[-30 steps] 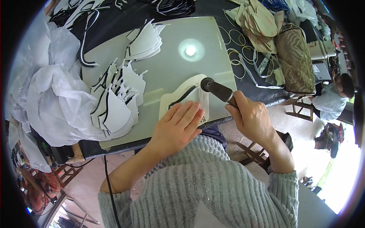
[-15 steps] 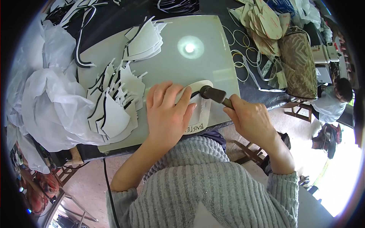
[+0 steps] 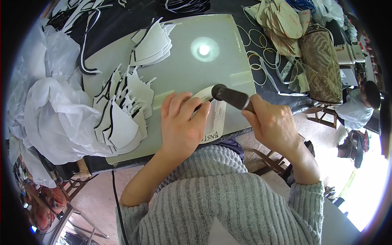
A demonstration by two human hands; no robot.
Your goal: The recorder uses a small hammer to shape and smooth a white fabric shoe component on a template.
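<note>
Left hand on lettered pale template

You have dark lettering on the pale template (along the edge nearest you), and red print on the cream cutouts.

The right hand grips a dark hammer, its head at the edge of a cream template. The left hand lies over the template on a grey board, beside white pieces.
</note>
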